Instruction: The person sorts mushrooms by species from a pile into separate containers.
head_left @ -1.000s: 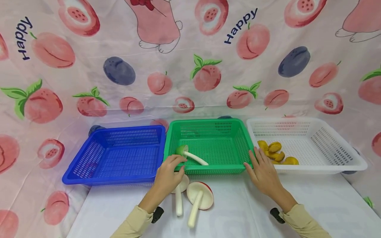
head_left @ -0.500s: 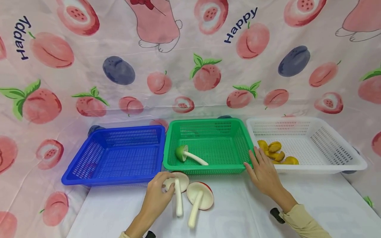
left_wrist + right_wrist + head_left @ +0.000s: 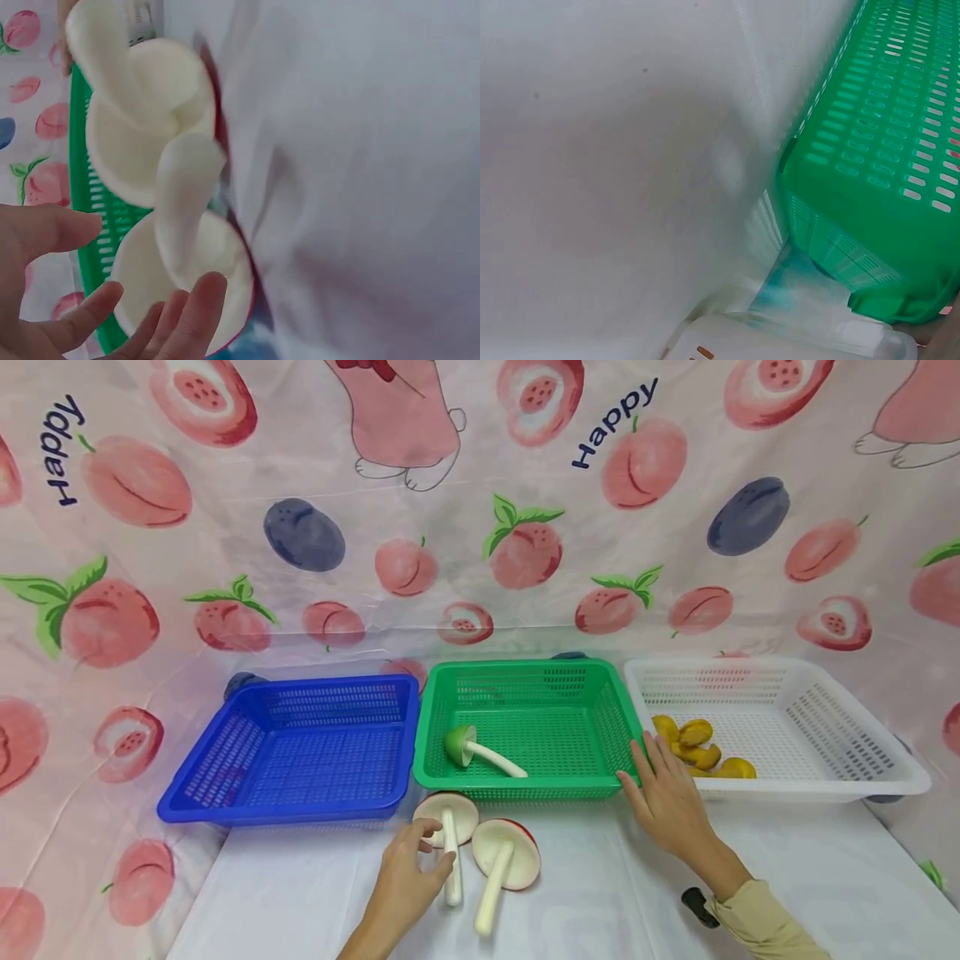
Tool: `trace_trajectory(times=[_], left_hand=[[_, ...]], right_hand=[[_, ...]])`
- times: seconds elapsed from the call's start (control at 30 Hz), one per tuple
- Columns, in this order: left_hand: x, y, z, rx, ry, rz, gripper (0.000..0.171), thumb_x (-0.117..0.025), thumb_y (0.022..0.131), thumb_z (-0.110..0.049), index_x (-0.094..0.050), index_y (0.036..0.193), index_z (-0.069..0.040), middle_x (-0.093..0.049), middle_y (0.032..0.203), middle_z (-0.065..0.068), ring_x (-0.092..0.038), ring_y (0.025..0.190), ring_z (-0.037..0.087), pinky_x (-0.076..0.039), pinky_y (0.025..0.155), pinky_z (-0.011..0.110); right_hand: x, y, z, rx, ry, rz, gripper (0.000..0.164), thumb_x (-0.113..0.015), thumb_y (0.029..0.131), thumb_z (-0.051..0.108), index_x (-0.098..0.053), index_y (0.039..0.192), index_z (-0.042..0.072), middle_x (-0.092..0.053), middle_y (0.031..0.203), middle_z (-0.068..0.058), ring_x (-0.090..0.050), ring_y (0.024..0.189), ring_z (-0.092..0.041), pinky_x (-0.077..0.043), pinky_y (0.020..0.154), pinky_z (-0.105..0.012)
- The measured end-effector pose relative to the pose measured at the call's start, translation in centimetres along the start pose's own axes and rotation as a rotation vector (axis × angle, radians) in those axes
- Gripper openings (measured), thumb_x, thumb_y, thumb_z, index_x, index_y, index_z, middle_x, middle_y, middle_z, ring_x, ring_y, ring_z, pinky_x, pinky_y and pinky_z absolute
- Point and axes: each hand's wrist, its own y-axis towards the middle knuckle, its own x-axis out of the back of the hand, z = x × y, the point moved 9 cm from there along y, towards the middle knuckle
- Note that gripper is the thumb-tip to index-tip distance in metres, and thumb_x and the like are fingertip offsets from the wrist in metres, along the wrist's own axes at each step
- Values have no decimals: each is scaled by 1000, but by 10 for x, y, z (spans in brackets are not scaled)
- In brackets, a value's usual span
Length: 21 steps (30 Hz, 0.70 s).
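Two toy mushrooms lie on the white cloth, cream undersides up, with red-edged caps. My left hand (image 3: 408,877) is at the left mushroom (image 3: 465,820), its thumb and fingers spread around the stem. In the left wrist view the fingers (image 3: 196,315) reach over that mushroom's cap, while the stem (image 3: 184,202) stands apart from the thumb. The right mushroom (image 3: 497,872) is just beside it. Straight fingers of my right hand (image 3: 670,802) rest on the front right corner of the green basket (image 3: 525,782), beside the white basket (image 3: 810,788). Only a sliver of this hand shows in the right wrist view.
A green-capped toy mushroom (image 3: 491,758) lies in the green basket. Several yellow-brown rounded pieces (image 3: 695,732) sit in the white basket's left front corner. A blue basket (image 3: 285,816) stands to the left. Behind all three baskets hangs a peach-printed cloth (image 3: 465,527).
My left hand has come back from the green basket's front rim, toward me, down to the left mushroom's stem. The right hand keeps its place at the basket corner.
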Motion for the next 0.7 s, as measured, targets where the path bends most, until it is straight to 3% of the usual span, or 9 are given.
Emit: trace_trajectory(times=[0.1,0.33,0.7], left_hand=[[-11,-4,4,14,16,38,38,-76,77,-11,-59,110,-5,-60,100,9,-59,87,22,-51,68,32],[-28,-12,13,-11,-27,112,40,-74,74,3,-57,109,-3,-61,92,7,-60,77,16,-53,61,26],[-15,-20,7,-36,-15,90,38,-72,73,6,-62,109,-4,-60,99,4,-60,80,15,-53,66,27]], right_hand=[[1,0,-1,-2,-2,-5,55,-45,100,31,-43,136,-10,-33,144,-31,-22,137,-43,-30,102,-63],[0,0,-1,3,-1,-12,55,-46,100,31,-43,136,-10,-33,144,-31,-23,137,-44,-30,101,-64],[0,1,-1,-14,-1,3,55,-46,100,31,-42,137,-10,-32,145,-30,-23,137,-43,-31,99,-64]])
